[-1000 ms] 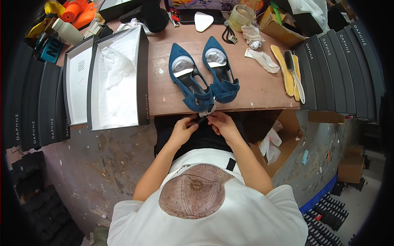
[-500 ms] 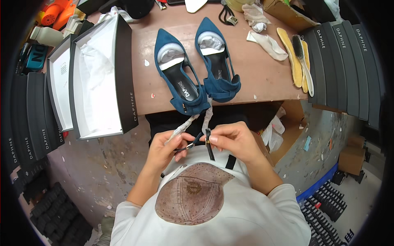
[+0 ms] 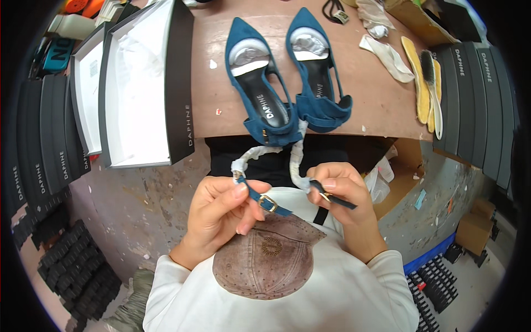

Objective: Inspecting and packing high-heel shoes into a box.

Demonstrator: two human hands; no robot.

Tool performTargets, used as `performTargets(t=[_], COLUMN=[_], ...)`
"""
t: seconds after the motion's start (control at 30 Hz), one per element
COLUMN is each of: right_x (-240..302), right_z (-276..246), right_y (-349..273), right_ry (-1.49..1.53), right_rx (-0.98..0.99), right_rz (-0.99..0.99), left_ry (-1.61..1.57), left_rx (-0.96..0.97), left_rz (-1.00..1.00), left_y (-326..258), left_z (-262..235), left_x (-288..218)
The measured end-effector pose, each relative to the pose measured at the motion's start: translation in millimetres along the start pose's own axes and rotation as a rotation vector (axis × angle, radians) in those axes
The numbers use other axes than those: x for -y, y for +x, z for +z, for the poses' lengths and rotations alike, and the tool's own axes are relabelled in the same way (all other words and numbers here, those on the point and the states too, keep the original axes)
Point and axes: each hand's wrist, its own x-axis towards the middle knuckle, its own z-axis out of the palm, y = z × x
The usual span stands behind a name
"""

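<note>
While both straps hang off the table edge (image 3: 232, 119) toward us, we have one in each hand. Our left hand (image 3: 218, 216) is closed in a pinch on the left strap (image 3: 260, 200), thumb and fingers just behind its gold buckle (image 3: 268, 203), with the tip sticking out to the right. Our right hand (image 3: 340, 191) is closed the same way on the right strap (image 3: 337, 200), its dark end poking out past the thumb. Both straps are wound in white paper wrap (image 3: 249, 157) higher up and run back to the heels of the two blue shoes (image 3: 260, 94), which lie side by side at the near edge, toes pointing away. An open shoebox (image 3: 180, 83) sits to the left of the shoes, and insoles (image 3: 423, 77) lie to the right.

To handle this well, we judge it best to keep each pinch close to the hardware, so the thin strap does not twist between the fingers. We would keep the pull gentle: the shoes rest right at the edge and a tug could drag them off. Leaving some slack in the wrapped lengths should also spare the paper. Holding the buckle face up lets us see what we are doing.
</note>
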Motion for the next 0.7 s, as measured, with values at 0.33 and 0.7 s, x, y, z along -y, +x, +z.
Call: performTargets(t=[0.33, 0.7], right_x=[9, 22], right_z=[-2, 49], right_y=[11, 13], right_ry=[-0.205, -0.944], right_rx=[0.032, -0.146], right_rz=[-0.084, -0.51], left_ry=[0.349, 2.053], left_rx=[0.03, -0.642], left_rz=[-0.031, 0.914], left_y=[-3, 55], left_z=[6, -85], left_x=[-11, -152])
